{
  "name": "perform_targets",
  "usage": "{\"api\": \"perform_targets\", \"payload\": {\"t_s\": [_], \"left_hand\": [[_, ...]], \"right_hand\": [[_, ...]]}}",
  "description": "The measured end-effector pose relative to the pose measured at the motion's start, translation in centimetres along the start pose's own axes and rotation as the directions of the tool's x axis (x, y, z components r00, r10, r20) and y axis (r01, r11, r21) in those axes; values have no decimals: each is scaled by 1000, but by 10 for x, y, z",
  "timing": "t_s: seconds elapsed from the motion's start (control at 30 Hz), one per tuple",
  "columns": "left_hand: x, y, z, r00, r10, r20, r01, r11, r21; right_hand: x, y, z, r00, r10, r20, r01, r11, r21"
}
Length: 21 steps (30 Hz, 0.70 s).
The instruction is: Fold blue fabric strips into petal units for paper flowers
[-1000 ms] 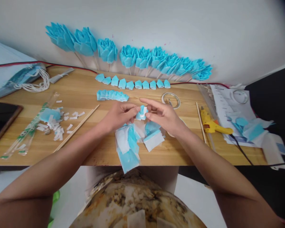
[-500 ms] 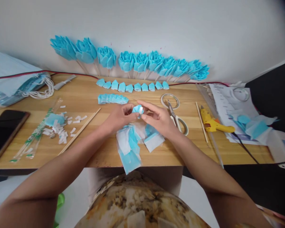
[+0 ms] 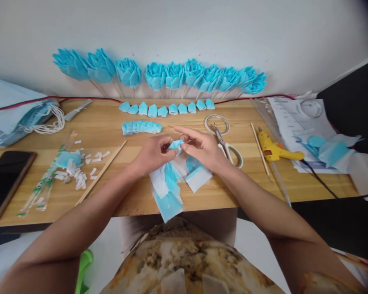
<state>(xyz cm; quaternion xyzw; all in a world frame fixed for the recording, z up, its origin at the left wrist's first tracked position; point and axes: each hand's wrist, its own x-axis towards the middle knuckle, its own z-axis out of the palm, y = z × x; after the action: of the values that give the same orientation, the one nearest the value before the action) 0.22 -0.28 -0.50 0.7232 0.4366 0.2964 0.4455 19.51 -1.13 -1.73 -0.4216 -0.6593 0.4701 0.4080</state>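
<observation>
At mid-frame the blue piece (image 3: 175,144) lies crosswise between my hands, its long axis rising slightly rightward, with my left hand (image 3: 153,155) pinched tight on its left end and my right hand (image 3: 206,150) nipping its right corner.

Soft light falls on the wooden table (image 3: 131,202) and pale wall (image 3: 184,32). The top right corner is dark; the white paper strips (image 3: 81,181) look fuzzy.

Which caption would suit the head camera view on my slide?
Left hand and right hand hold a small blue piece over a wooden table, before a row of blue flowers.
</observation>
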Motion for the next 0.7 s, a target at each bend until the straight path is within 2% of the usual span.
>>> {"api": "perform_targets", "payload": {"t_s": [0.3, 0.47, 0.7], "left_hand": [[1, -6, -1, 999, -43, -7, 43, 999, -12], [1, -9, 1, 1000, -30, -8, 29, 999, -30], [1, 1, -3, 1000, 1, 13, 2, 979, -206]], "right_hand": [[-1, 0, -4, 999, 27, -22, -25, 994, 111], [0, 3, -3, 1000, 12, -7, -12, 997, 74], [2, 3, -4, 997, 10, -83, -1, 995, 100]]}}
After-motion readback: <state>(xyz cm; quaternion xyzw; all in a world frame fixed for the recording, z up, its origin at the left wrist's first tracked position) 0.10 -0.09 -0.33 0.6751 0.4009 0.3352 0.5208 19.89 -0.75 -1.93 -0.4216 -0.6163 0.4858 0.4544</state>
